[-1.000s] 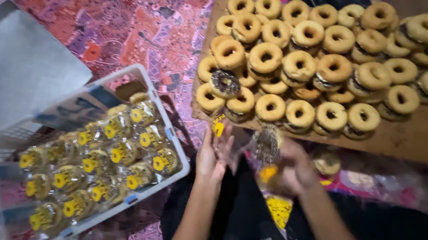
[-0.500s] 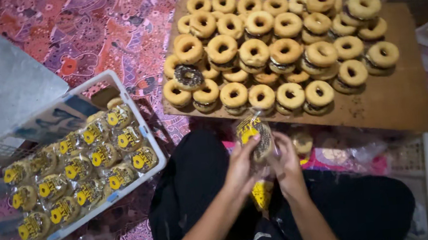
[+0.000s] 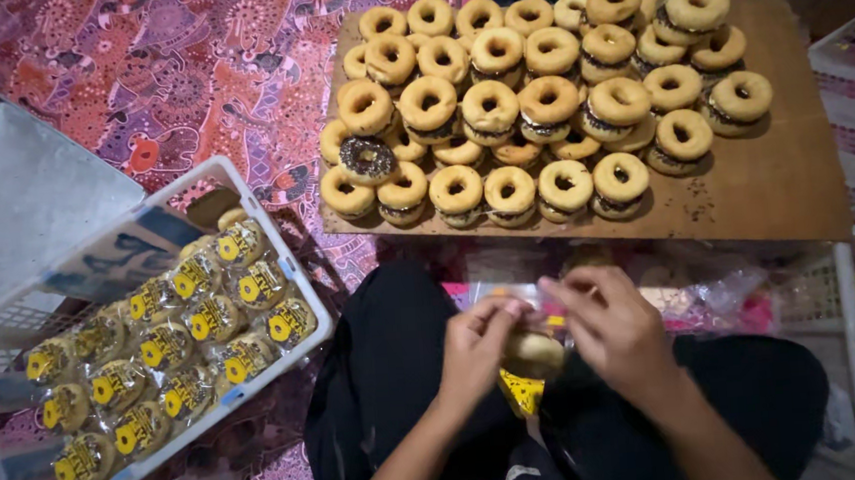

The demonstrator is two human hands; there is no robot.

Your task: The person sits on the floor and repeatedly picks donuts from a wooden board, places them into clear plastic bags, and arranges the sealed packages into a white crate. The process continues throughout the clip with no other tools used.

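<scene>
Left hand (image 3: 475, 345): fingers pinched on the clear plastic bag with yellow print (image 3: 524, 389), over the lap
Right hand (image 3: 609, 326): curled, gripping the same bag's top
Doughnut: tan ring doughnut (image 3: 534, 351) sits inside the bag, right between both hands
Nearby: white plastic crate (image 3: 256, 227) of bagged ones to the left
</scene>
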